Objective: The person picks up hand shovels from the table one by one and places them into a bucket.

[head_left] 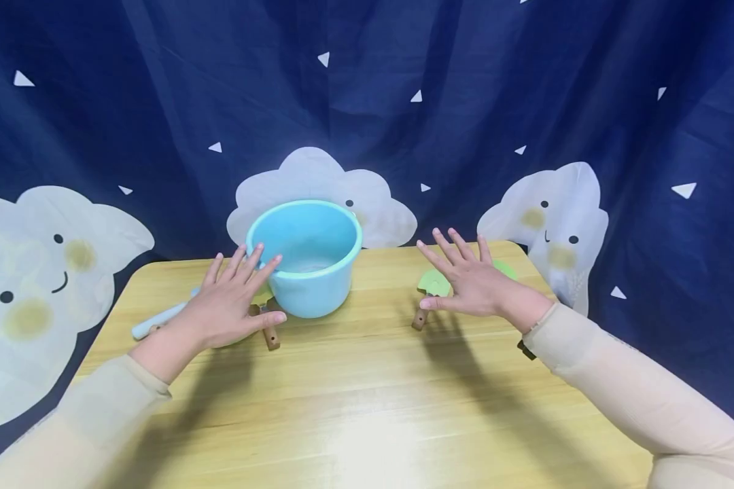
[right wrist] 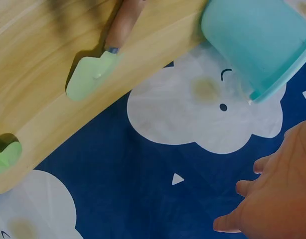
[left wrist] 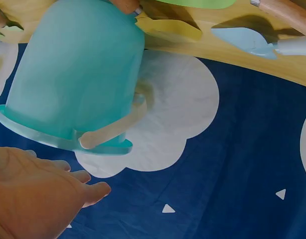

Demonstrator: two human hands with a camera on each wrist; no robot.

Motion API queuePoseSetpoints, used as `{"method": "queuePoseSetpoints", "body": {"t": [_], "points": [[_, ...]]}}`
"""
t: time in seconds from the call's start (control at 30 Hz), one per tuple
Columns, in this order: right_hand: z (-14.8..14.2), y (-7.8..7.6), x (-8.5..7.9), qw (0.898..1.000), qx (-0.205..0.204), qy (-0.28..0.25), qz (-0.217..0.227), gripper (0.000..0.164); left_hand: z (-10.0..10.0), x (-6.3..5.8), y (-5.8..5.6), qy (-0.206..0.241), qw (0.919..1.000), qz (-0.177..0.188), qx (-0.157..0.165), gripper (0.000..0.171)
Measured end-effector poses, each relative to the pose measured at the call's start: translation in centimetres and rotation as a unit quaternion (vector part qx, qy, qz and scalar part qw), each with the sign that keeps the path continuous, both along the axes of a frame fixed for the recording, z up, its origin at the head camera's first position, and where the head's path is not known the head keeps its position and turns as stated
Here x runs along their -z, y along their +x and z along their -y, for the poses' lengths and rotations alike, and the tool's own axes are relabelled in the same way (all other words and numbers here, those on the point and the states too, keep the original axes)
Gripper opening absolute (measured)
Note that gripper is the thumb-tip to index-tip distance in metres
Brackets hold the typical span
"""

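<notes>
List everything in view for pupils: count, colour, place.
Round plastic bucket: 1, light blue, table's back
Plastic trowel: 1, pale blue, table's left
Small tool head: 1, yellow, beside bucket
Part-hidden tool: 1, green, left
Wooden handles: 2+, brown, left
Wooden-handled spade: 1, green, right
Part-hidden blade: 1, green, far right
Wood-grain table: 1, tan, below
Fabric curtain: 1, dark blue, behind
Printed clouds: 3, white, curtain
Triangles: several, white, curtain
Sleeves: 2, cream, forearms
Left hand: 1, bare, left
Right hand: 1, bare, right

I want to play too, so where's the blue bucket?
In the head view, the blue bucket stands on the table near its far edge, slightly left of centre, between the left hand and right hand, closer to the left.
</notes>
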State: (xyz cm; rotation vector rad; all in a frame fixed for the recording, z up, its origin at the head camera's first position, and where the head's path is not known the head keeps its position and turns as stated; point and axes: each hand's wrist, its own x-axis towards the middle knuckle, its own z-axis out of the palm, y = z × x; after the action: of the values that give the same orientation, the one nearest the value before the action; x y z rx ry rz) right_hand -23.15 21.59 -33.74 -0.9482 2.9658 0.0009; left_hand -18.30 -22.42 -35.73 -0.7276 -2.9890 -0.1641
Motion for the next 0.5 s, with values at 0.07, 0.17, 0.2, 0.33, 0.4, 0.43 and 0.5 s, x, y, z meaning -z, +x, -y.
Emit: {"method": "queuePoseSetpoints", "body": {"t": [0.07, 0.17, 0.2, 0.33, 0.4, 0.43, 0.5], "points": [[0.07, 0.01, 0.06, 1.0, 0.0, -0.001, 0.002, 0.103, -0.13, 0.04, -0.03, -0.002, 1.0, 0.002, 0.0, 0.094], [0.17, 0.03, 0.17, 1.0, 0.001, -0.004, 0.007, 0.102, -0.36, 0.11, -0.07, -0.005, 1.0, 0.006, 0.002, 0.094], [0.19, 0.02, 0.2, 1.0, 0.001, -0.004, 0.008, 0.102, -0.44, 0.14, -0.1, -0.006, 1.0, 0.007, 0.003, 0.094], [0.29, -0.06, 0.23, 1.0, -0.003, -0.007, 0.002, 0.101, -0.74, 0.2, -0.26, -0.007, 0.9999, 0.008, 0.007, 0.094], [0.41, -0.11, 0.18, 1.0, -0.006, -0.007, -0.004, 0.1, -0.86, 0.22, -0.36, -0.007, 0.9999, 0.007, 0.008, 0.094], [0.5, -0.13, 0.13, 1.0, -0.006, -0.007, -0.006, 0.1, -0.9, 0.22, -0.41, -0.008, 0.9999, 0.006, 0.009, 0.094], [0.66, -0.18, 0.06, 1.0, -0.007, -0.009, -0.009, 0.1, -1.01, 0.22, -0.51, -0.011, 0.9999, 0.006, 0.01, 0.094]]}}
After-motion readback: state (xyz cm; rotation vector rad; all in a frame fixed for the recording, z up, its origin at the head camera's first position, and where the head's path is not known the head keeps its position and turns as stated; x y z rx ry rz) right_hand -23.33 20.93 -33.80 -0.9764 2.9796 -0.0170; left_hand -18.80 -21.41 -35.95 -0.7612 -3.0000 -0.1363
